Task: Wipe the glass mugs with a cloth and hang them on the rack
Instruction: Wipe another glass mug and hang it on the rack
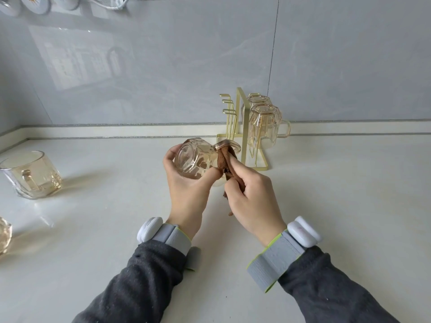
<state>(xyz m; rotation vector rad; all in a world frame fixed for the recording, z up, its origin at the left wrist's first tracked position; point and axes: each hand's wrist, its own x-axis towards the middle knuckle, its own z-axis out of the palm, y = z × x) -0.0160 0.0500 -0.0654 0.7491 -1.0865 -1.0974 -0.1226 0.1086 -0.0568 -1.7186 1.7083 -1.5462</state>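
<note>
Wiping of handle point(234, 145) judged under way: mug point(194, 159) gripped sideways by left hand point(186, 190) above counter point(326, 194), near rack point(240, 117). Cloth point(225, 166) wound round handle, pinched by right hand point(251, 199). Cloth best drawn through slowly; slippery glass to be gripped firmly.

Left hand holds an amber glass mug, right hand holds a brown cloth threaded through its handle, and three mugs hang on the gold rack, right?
Not quite: the head view shows two mugs on the gold rack, not three. The left hand does hold the amber glass mug, and the right hand the brown cloth through its handle.
</note>
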